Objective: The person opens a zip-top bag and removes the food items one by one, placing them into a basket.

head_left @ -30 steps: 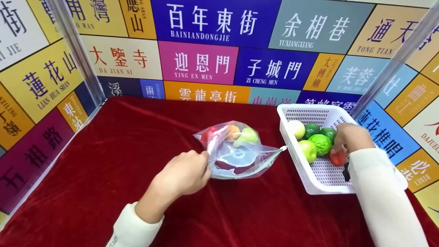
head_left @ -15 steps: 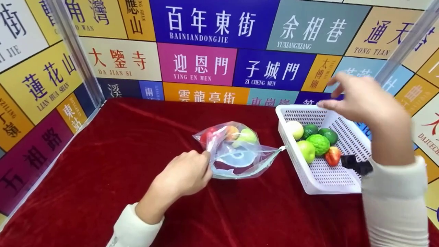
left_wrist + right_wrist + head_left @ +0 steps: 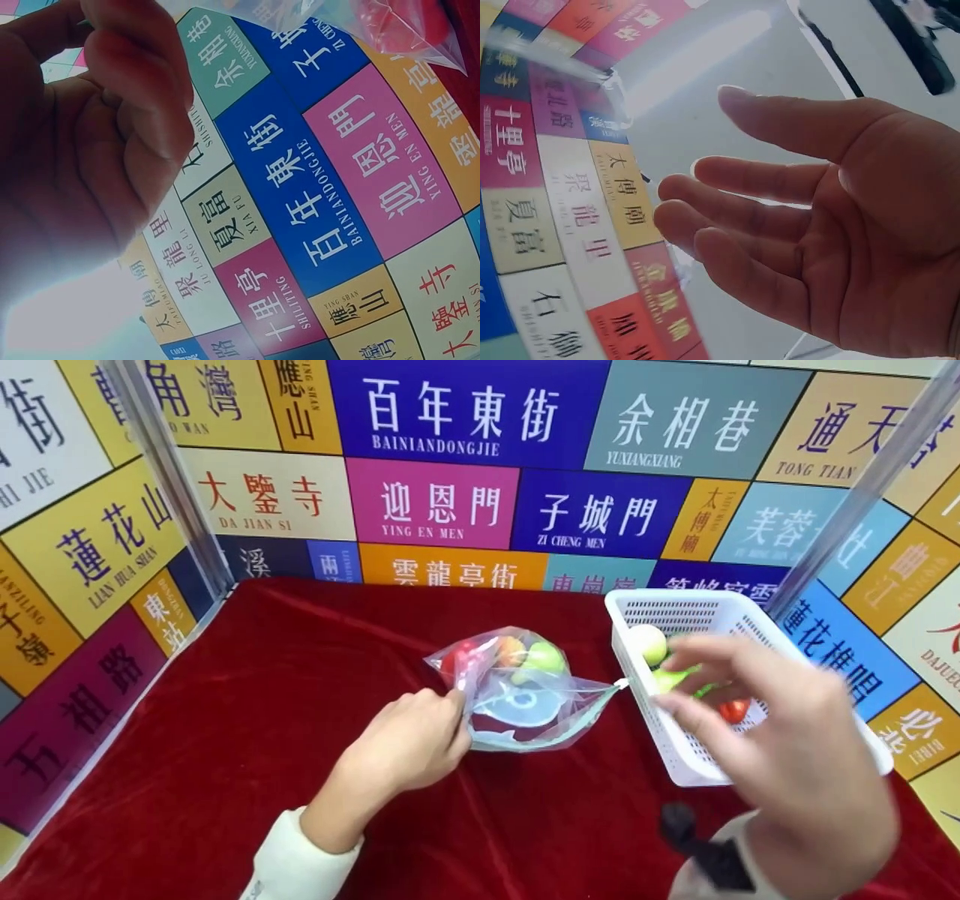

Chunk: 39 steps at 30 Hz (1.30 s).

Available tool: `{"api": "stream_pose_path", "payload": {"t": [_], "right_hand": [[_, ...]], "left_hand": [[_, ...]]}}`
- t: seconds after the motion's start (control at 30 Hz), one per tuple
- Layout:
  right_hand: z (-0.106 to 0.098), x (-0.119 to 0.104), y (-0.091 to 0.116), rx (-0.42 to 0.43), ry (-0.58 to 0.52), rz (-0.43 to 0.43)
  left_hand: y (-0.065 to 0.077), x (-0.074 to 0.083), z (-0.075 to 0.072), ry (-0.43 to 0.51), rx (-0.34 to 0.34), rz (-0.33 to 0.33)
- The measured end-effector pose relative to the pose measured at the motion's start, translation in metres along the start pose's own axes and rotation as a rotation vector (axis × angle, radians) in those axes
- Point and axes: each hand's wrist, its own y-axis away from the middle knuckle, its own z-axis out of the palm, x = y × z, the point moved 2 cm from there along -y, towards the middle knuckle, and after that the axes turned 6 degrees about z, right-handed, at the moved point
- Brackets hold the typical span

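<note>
We see the left hand [image 3: 412,739] gripping the edge of the clear bag [image 3: 517,709] on the red cloth [image 3: 300,675] (fruit [image 3: 545,658] inside). The right hand [image 3: 799,727] is released, fingers loosely bent, near the white basket [image 3: 652,727].

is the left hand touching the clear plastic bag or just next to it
Touching: the head view shows the left hand gripping the left edge of the clear plastic bag, with no gap between.

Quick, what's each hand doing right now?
Left hand: closed, holding the bag by its edge.
Right hand: open, holding nothing.
</note>
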Motion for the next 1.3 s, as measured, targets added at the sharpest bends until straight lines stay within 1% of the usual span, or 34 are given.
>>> {"api": "stream_pose_path", "payload": {"t": [0.1,0.27,0.33,0.4,0.53,0.63,0.67,0.83,0.93,1.0,1.13,1.23,1.3], "right_hand": [[0.014,0.003,0.009,-0.031,-0.022,0.041],[0.027,0.007,0.002,-0.052,-0.034,0.085],[0.03,0.005,-0.002,-0.061,-0.034,0.086],[0.034,0.002,-0.005,-0.087,-0.022,0.068],[0.052,-0.003,-0.014,-0.205,-0.056,0.023],[0.073,-0.005,-0.022,-0.309,-0.075,0.01],[0.08,-0.005,-0.025,-0.34,-0.064,0.004],[0.121,-0.006,-0.032,-0.532,0.029,-0.028],[0.147,-0.006,-0.035,-0.631,0.079,-0.033],[0.166,-0.004,-0.036,-0.66,0.104,-0.034],[0.198,0.005,-0.037,-0.672,0.141,-0.01],[0.217,0.015,-0.038,-0.687,0.145,0.038],[0.228,0.023,-0.04,-0.701,0.146,0.051]], "left_hand": [[-0.001,0.0,0.001,0.004,-0.005,-0.007],[-0.001,-0.001,0.0,-0.002,-0.004,-0.014],[-0.002,-0.002,0.0,-0.004,-0.001,-0.013],[-0.002,-0.002,-0.001,-0.007,0.004,-0.011],[-0.002,-0.002,-0.002,-0.015,0.02,-0.019],[-0.002,-0.002,-0.002,-0.03,0.056,-0.034],[-0.002,-0.002,-0.003,-0.036,0.073,-0.037],[-0.003,-0.004,-0.003,-0.063,0.172,-0.031],[-0.003,-0.004,-0.003,-0.081,0.208,-0.023],[-0.003,-0.004,-0.003,-0.091,0.215,-0.02],[-0.002,-0.003,-0.003,-0.098,0.211,-0.017],[-0.002,-0.003,-0.002,-0.087,0.196,-0.01],[-0.003,-0.003,-0.002,-0.08,0.184,-0.006]]}}
